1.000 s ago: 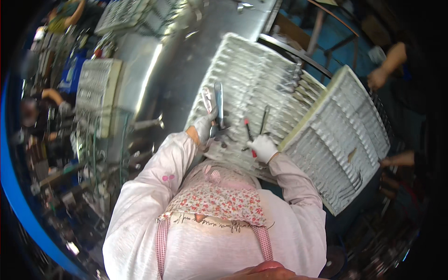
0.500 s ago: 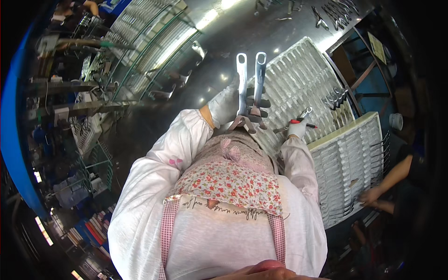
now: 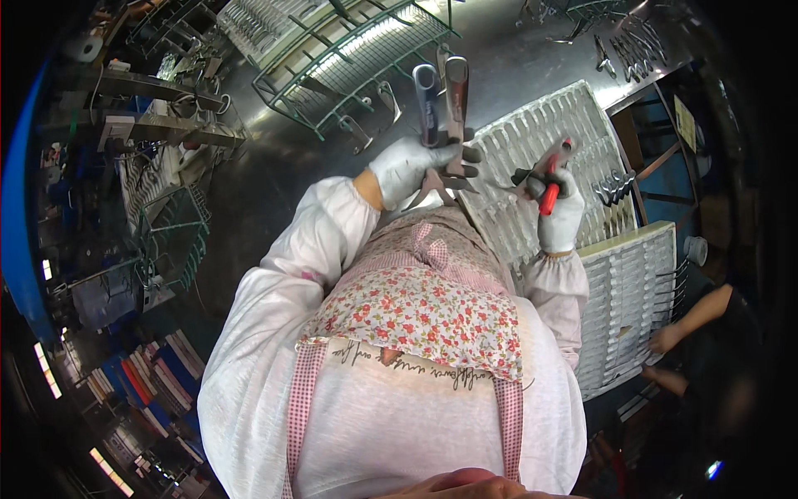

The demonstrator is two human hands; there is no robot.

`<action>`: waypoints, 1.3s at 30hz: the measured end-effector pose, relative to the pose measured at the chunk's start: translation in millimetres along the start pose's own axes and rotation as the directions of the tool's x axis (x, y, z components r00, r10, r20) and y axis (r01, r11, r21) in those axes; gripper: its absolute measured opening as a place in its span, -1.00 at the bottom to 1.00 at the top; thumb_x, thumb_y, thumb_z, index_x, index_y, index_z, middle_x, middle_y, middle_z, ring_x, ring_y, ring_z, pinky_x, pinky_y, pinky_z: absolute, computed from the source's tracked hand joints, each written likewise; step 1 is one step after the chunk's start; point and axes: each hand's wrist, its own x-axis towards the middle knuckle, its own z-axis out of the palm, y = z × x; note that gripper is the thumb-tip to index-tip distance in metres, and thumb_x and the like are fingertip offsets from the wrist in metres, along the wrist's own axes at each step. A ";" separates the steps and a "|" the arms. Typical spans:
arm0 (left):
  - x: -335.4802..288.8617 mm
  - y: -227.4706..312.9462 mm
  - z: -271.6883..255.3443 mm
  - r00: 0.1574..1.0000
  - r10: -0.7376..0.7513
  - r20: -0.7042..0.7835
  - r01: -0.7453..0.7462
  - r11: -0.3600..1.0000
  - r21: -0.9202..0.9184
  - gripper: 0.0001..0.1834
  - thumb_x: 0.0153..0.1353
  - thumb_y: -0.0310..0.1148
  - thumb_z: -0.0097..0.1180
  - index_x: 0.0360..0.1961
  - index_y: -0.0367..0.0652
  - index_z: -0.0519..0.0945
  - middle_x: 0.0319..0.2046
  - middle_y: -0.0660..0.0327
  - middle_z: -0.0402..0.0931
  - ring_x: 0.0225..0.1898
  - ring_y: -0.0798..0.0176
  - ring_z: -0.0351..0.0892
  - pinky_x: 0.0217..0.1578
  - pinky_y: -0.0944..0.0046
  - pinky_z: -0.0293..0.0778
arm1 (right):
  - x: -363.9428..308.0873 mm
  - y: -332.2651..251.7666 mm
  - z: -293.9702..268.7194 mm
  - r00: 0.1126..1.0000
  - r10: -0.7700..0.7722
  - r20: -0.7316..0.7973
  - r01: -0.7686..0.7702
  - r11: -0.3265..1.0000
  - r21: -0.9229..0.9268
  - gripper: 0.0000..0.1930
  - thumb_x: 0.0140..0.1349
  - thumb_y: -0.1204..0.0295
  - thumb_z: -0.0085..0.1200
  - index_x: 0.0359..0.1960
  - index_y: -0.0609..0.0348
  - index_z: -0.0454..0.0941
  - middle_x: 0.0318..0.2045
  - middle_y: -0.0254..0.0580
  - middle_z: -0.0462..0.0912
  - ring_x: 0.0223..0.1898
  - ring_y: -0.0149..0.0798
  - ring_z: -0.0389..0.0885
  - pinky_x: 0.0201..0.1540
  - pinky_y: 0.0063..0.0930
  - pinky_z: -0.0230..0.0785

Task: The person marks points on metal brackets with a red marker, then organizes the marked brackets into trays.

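Left hand [image 3: 413,166], white glove, clamped round pliers [image 3: 440,104]; grey handles stick up past the fingers, jaws down. It sits just left of the white slotted tray [image 3: 532,141] on the steel tabletop [image 3: 266,175]. Green wire rack [image 3: 349,66] beyond it. Right hand [image 3: 559,208], also gloved, over that tray, closed on a red-handled tool [image 3: 549,187]. Second tray [image 3: 628,299] right of it; another person's hand [image 3: 665,337] at its edge.
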 end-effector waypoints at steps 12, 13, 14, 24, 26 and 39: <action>-13.6 -2.9 -1.0 0.629 0.543 0.557 -0.735 0.182 0.653 -0.63 -0.11 -0.45 0.24 -0.17 -0.07 0.62 -0.11 0.15 0.54 -0.01 0.02 0.50 -0.01 0.18 0.45 | -37.8 -48.7 24.8 0.878 -0.404 0.257 0.431 0.901 -0.056 -0.73 -0.07 0.85 0.04 -0.33 0.28 0.50 -0.21 0.24 0.59 -0.10 0.07 0.58 -0.01 -0.18 0.44; -13.0 -3.0 0.8 0.615 0.531 0.583 -0.749 0.161 0.643 -0.63 -0.13 -0.43 0.25 -0.18 -0.05 0.62 -0.09 0.17 0.54 0.00 0.02 0.49 -0.02 0.16 0.45 | -38.5 -50.2 23.8 0.905 -0.337 0.262 0.363 0.930 -0.059 -0.73 -0.08 0.84 0.04 -0.34 0.28 0.50 -0.21 0.25 0.58 -0.10 0.08 0.58 -0.01 -0.17 0.44; -12.7 -3.2 2.5 0.596 0.530 0.603 -0.761 0.134 0.634 -0.58 -0.17 -0.42 0.26 -0.16 -0.02 0.61 -0.06 0.18 0.52 0.02 0.02 0.48 -0.03 0.16 0.47 | -39.4 -51.3 22.8 0.912 -0.316 0.261 0.343 0.937 -0.062 -0.74 -0.08 0.84 0.05 -0.34 0.29 0.50 -0.21 0.25 0.58 -0.10 0.09 0.58 -0.01 -0.16 0.44; 6.5 -7.8 18.9 0.510 0.469 0.721 -0.785 -0.088 0.613 -0.59 -0.22 -0.43 0.25 -0.21 0.00 0.55 0.14 0.19 0.36 0.10 0.02 0.41 -0.10 0.14 0.52 | -47.2 -76.8 16.5 0.966 0.143 0.216 -0.201 0.939 0.278 -0.59 -0.09 0.63 0.02 -0.13 0.60 0.49 -0.10 0.16 0.56 -0.06 -0.14 0.50 0.05 -0.39 0.28; 8.0 -7.4 20.8 0.509 0.460 0.728 -0.777 -0.118 0.618 -0.61 -0.16 -0.44 0.23 -0.20 -0.01 0.54 0.12 0.12 0.36 0.08 -0.04 0.42 -0.13 0.12 0.52 | -46.2 -78.1 17.4 0.960 0.098 0.262 -0.176 0.940 0.292 -0.61 -0.09 0.63 0.02 -0.14 0.58 0.50 -0.08 0.17 0.55 -0.04 -0.13 0.49 0.07 -0.37 0.27; 11.1 3.1 26.6 0.513 0.330 0.793 -0.722 -0.334 0.606 -0.69 -0.10 -0.35 0.17 -0.22 0.06 0.57 0.18 0.22 0.32 0.10 0.09 0.41 -0.20 0.19 0.54 | -49.5 -60.6 11.9 0.962 0.090 0.257 -0.184 0.911 0.369 -0.67 0.00 0.70 -0.02 -0.12 0.54 0.50 -0.02 0.25 0.48 0.08 -0.05 0.44 0.15 -0.29 0.24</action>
